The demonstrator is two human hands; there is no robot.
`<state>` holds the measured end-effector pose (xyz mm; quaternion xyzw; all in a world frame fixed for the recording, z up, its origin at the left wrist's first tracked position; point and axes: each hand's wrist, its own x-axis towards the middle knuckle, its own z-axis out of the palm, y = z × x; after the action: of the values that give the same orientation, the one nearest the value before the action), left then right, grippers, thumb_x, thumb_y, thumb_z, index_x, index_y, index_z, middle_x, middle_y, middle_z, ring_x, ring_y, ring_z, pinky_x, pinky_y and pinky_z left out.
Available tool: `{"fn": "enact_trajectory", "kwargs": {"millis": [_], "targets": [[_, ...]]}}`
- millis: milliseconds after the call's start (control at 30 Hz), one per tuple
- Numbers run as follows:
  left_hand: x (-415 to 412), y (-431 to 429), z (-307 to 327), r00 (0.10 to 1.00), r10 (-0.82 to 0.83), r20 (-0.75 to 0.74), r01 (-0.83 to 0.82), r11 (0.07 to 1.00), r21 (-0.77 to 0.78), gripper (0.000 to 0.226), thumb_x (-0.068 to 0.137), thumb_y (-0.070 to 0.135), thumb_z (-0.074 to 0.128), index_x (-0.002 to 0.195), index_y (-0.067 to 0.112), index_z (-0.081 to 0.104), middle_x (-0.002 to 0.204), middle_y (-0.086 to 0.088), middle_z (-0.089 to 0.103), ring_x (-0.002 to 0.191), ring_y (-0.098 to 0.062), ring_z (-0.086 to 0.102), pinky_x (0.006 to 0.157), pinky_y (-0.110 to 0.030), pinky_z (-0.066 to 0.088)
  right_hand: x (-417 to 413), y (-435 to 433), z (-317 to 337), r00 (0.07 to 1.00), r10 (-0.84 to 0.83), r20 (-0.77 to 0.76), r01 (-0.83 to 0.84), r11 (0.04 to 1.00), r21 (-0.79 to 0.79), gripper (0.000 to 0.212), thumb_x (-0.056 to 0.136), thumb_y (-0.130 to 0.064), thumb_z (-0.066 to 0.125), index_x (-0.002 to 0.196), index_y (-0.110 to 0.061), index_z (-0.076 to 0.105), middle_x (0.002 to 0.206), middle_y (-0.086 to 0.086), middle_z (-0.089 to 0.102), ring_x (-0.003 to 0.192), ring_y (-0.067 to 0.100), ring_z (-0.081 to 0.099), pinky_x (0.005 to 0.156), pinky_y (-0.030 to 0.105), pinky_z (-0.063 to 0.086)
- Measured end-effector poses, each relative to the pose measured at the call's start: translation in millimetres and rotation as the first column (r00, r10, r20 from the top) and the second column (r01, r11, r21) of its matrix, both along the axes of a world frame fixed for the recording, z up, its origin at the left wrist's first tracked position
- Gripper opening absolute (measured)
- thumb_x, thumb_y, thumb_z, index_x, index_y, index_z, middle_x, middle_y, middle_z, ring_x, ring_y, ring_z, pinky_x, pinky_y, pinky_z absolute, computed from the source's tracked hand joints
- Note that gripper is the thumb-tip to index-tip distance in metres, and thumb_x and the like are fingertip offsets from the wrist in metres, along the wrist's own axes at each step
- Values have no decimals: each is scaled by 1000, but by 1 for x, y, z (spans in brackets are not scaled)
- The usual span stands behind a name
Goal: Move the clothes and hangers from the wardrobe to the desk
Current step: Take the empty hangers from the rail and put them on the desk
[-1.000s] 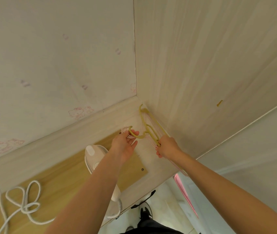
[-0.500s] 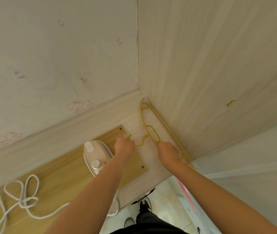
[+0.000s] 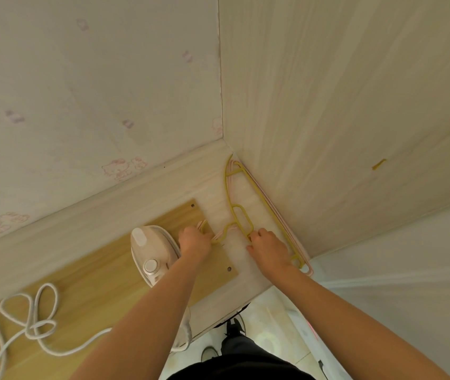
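1. Head view: a yellow plastic clothes hanger (image 3: 262,199) lies flat in the corner of the pale wood-grain desk (image 3: 243,281), stacked on thin pink hangers (image 3: 201,224) and tight against the pale side panel (image 3: 342,133).
2. The left hand (image 3: 195,241) curls round the hook ends, and pink tips poke out past its knuckles.
3. The right hand (image 3: 269,248) pinches the yellow hanger at its neck loop.
4. A white steam iron (image 3: 149,250) sits just beside the left wrist, and a white looped cord (image 3: 34,319) trails off to the left.
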<state>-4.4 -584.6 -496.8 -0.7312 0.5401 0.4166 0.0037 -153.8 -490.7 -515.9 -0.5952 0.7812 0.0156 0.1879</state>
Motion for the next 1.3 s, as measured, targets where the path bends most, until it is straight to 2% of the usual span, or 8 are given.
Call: {"fn": "enact_trajectory", "kwargs": {"millis": [133,267,500,633,900,1100,1200,1300], "targets": [[0,4,-1,998,-60,19,61,996,-59,27,94,19,56,114,1,57,120,-19,54,101,-32,55,77,-37,44,0,2,4,1000,15,-5,-15,1000,11,31,98,-32,42,120,-13,51,116,4,54,104,21,51,59,30,35],[-2,10,3,987,-146,64,150,986,-76,33,99,16,46,126,-2,48,131,-19,40,110,-33,49,84,-36,40,2,5,8,1000,9,-7,-9,1000,24,33,98,-34,42,124,-14,49,118,3,54,107,21,50,60,30,36],[-5,25,7,939,-300,166,313,948,-57,46,95,4,40,139,0,31,138,-19,36,127,-36,35,104,-42,33,7,20,22,1000,-6,-19,7,1000,20,28,98,-17,39,124,-11,47,117,7,57,110,24,49,62,32,34],[-1,37,15,901,-388,194,416,899,-138,54,92,3,36,144,1,24,143,-16,33,129,-35,32,104,-41,32,14,33,34,999,-17,-38,17,1000,8,35,98,-15,38,132,-10,43,130,9,51,124,24,42,76,31,42],[22,70,33,665,-656,356,746,562,-356,56,96,11,38,148,8,18,154,-10,21,144,-32,11,115,-40,23,36,82,62,997,-7,-74,-5,988,-152,39,98,-15,41,136,-6,41,133,10,49,130,26,38,101,29,35],[36,123,48,523,-738,426,823,309,-476,53,99,18,37,149,10,23,156,-7,25,146,-28,11,115,-39,20,61,147,72,991,-110,-71,92,973,-214,44,99,-18,42,142,-7,35,143,10,42,139,26,29,112,31,27],[41,152,49,454,-774,441,832,191,-521,52,90,17,57,140,6,44,143,-12,47,140,-32,32,110,-43,32,70,180,74,978,-186,-95,156,953,-259,44,97,-16,46,140,-5,40,140,11,46,138,28,33,112,33,29],[44,177,44,407,-781,473,822,88,-562,56,69,15,80,121,5,63,120,-9,66,121,-32,56,92,-44,52,77,212,78,963,-252,-100,211,929,-303,41,91,-18,58,130,-5,52,127,10,59,128,30,48,105,36,41]]}}
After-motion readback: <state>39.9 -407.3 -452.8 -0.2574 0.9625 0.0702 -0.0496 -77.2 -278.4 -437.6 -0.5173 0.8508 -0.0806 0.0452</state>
